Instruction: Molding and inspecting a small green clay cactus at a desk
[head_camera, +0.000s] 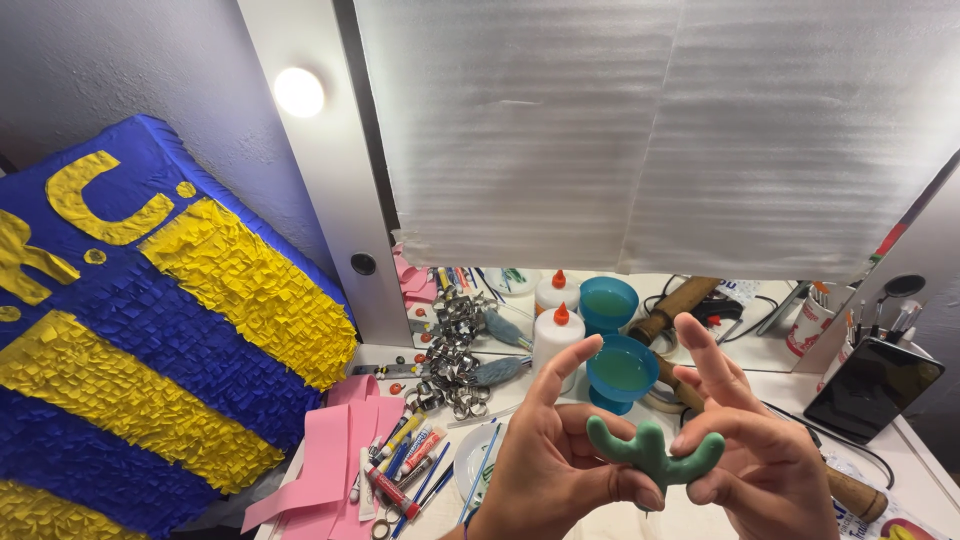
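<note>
Fingers of my left hand (550, 465) and right hand (765, 455) pinch a green clay cactus (652, 450) near the blue cup (622, 372).

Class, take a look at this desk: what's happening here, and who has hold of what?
A person holds a small green cactus-shaped clay figure up over a cluttered craft table, pinching it between both hands: the left hand grips its base and left arm, the right hand its right arm. Behind it stand a blue cup and a white glue bottle before a mirror. Paint tubes, pink paper and a blue-and-yellow piñata lie to the left.
</note>
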